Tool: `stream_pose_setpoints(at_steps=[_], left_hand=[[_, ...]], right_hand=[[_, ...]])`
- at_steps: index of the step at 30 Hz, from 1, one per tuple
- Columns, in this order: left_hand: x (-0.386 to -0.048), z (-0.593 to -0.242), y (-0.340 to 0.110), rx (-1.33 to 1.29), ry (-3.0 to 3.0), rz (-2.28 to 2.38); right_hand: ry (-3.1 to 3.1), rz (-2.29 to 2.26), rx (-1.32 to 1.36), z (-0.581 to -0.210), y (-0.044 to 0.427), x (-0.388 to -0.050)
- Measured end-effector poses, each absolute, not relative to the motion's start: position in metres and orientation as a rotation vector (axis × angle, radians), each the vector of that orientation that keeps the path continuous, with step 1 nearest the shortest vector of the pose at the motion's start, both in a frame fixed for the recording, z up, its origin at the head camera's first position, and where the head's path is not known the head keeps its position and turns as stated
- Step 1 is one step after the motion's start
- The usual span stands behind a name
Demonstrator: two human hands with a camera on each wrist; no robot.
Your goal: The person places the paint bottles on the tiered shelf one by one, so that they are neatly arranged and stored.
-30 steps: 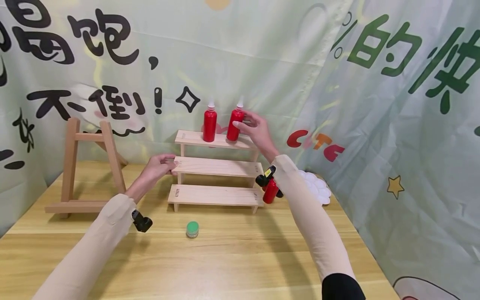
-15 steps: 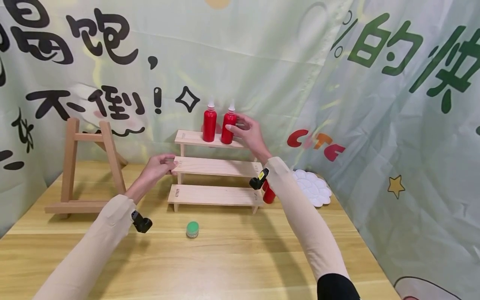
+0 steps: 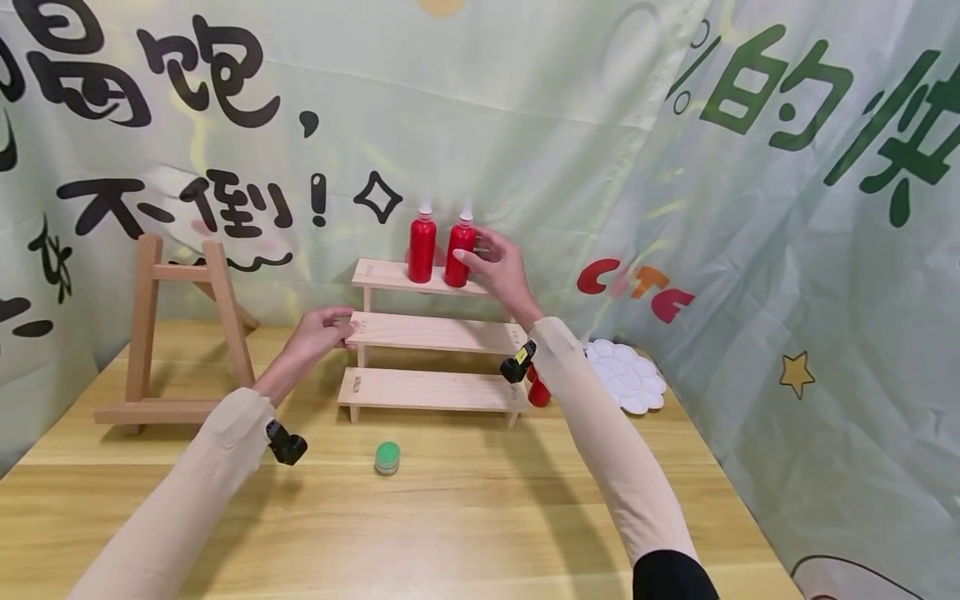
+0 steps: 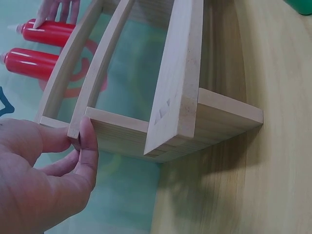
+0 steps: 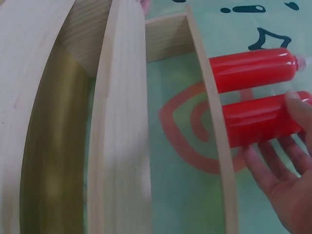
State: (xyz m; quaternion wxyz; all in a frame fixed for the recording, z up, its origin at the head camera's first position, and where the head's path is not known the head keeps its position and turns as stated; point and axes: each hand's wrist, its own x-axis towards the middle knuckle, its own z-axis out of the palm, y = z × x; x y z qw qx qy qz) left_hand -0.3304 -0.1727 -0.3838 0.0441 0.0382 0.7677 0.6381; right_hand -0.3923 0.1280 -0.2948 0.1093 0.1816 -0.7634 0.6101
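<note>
Two red squeeze bottles with white nozzles stand upright side by side on the top tier of a three-tier wooden rack (image 3: 435, 390). My right hand (image 3: 504, 268) holds the right-hand red bottle (image 3: 457, 258), thumb on the near side and fingers behind; the right wrist view shows the thumb near its shoulder (image 5: 273, 114). A small gap separates it from the left red bottle (image 3: 422, 252). At the rack's left end, my left hand (image 3: 315, 333) pinches the corner of the middle board between thumb and fingers, plain in the left wrist view (image 4: 75, 139).
A wooden tabletop easel (image 3: 141, 333) stands at left. A small green-lidded jar (image 3: 387, 458) sits in front of the rack. Behind my right forearm are more red on the table (image 3: 539, 393), partly hidden, and a white scalloped palette (image 3: 626, 377). A printed cloth (image 3: 480, 108) hangs behind.
My right hand has moved the right-hand bottle leftward along the top tier, closer to the other bottle, and then stayed nearly still. My left hand keeps its place on the middle board.
</note>
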Motion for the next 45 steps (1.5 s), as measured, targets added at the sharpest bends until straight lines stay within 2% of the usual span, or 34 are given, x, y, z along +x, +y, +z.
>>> stream_pose_setpoints(at_steps=[15,24,40,45], left_hand=[[-0.331,-0.387,-0.172,0.113,2.325,1.979],[-0.333,-0.39,-0.176,0.12,2.295,1.995],[-0.331,-0.38,-0.179,0.1,2.198,1.982],[-0.335,-0.38,-0.183,0.141,2.15,1.99]], right_hand=[[-2.304,1.679,0.525,-0.283,0.16,-0.364],[-2.313,1.555,0.574,-0.295,0.193,-0.344],[-2.299,1.389,0.391,-0.318,0.261,-0.306],[-2.219,1.374,0.354,-0.32,0.27,-0.285]])
